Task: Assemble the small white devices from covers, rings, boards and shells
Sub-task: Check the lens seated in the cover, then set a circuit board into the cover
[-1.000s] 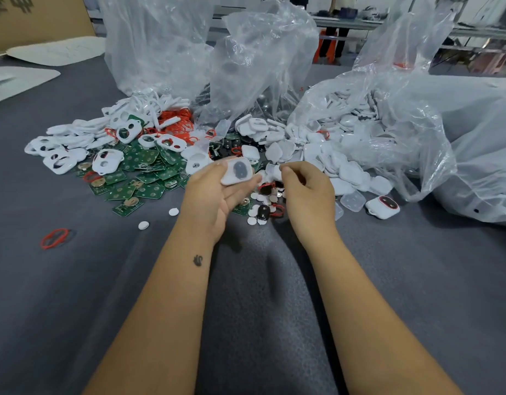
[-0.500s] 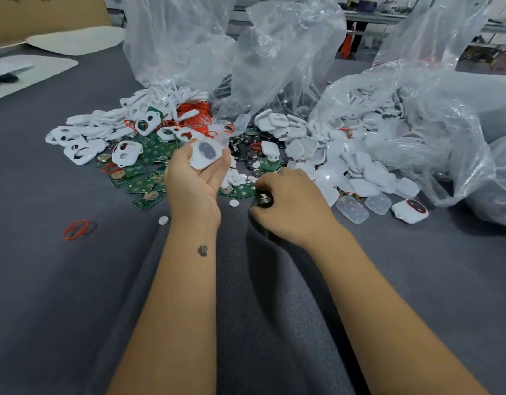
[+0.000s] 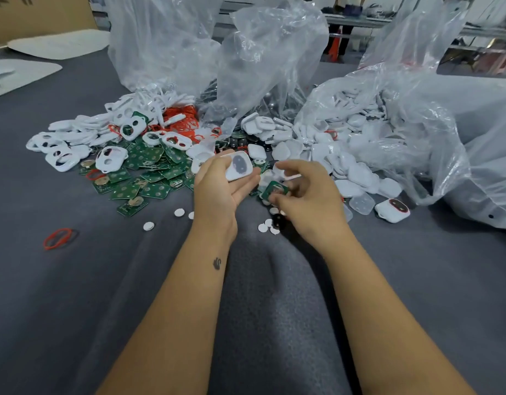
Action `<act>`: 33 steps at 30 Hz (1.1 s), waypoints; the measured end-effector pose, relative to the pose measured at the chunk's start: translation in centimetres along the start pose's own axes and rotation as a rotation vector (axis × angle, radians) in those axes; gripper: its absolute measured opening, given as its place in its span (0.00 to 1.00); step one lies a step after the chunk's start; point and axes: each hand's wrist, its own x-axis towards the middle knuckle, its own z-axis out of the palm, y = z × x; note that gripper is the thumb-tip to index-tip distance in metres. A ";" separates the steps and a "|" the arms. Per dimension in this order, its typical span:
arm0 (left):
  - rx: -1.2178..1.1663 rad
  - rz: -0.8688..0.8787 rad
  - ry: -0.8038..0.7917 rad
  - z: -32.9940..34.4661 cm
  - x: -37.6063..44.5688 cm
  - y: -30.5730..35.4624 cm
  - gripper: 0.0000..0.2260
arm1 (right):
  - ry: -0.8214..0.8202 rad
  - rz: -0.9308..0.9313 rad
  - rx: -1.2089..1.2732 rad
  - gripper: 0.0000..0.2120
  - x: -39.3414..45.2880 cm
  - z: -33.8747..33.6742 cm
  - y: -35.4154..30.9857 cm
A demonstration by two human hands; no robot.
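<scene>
Head view, near to far: both forearms reach out over a grey felt-like table cover, hands close together at mid-frame. Left hand cradles a white cover with a dark oval window, fingers curled under it, face tilted up toward the camera, long axis running roughly up-left to down-right. Right hand pinches a green circuit board between thumb and fingertips, just right of and slightly below the cover, not touching it. My read: board goes into the cover next, so the right hand travels a short way left and up; board looks tilted and needs squaring to the cover's axis first

Loose white discs and a small black part lie on the cloth under the right hand; a stray red ring sits well off to the left. Beyond the hands: a heap of green boards, white covers with cutouts, a pile of red rings, white shells spilling from clear plastic bags. One finished-looking device sits right of the hands. Far back: workshop benches, blurry
</scene>
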 end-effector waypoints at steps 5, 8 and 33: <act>-0.008 -0.087 -0.075 0.7 -0.6 -0.5 0.08 | 0.113 0.186 0.481 0.09 0.0 -1.4 -0.5; -0.045 -0.158 -0.119 0.9 -0.9 -0.7 0.09 | 0.090 0.182 0.637 0.06 0.0 -1.9 -0.3; -0.082 -0.336 -0.273 0.4 -1.1 -0.6 0.16 | 0.093 0.112 0.516 0.06 0.3 -2.0 -0.5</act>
